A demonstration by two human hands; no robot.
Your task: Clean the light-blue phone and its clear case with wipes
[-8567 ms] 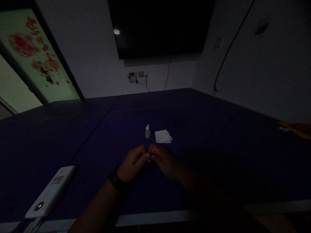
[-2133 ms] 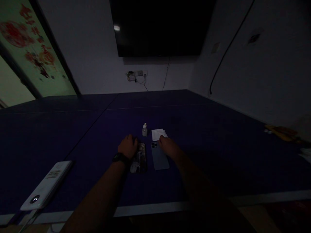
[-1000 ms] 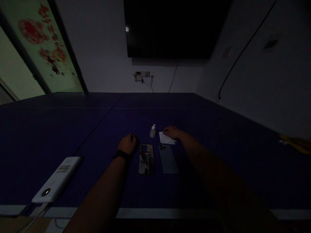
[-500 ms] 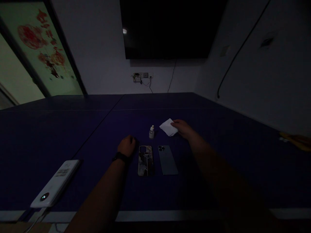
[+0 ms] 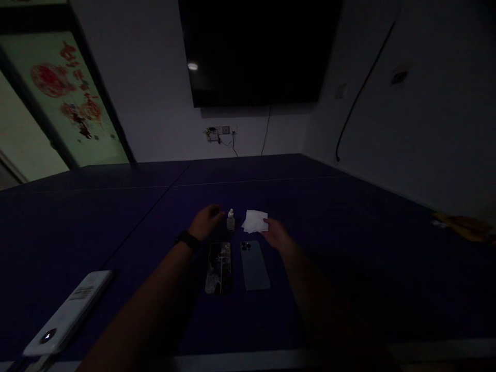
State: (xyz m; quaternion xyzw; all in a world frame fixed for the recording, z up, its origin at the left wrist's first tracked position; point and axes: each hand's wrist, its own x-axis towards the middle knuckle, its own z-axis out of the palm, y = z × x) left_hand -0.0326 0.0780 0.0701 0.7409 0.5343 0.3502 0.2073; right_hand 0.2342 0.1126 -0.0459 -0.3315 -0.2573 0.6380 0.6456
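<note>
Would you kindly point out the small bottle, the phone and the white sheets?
Small bottle (image 5: 231, 223): head view, on its body.
Phone (image 5: 254, 265): head view, middle of its back.
White sheets (image 5: 254, 220): head view, on the upper face.

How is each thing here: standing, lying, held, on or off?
Little bottle: standing upright
White tissue: held by the right hand
Left hand: open, near the bottle
Phone: flat, camera side up
Phone case: flat, off the phone
White power bank: flat, display lit
TV: dark
</note>
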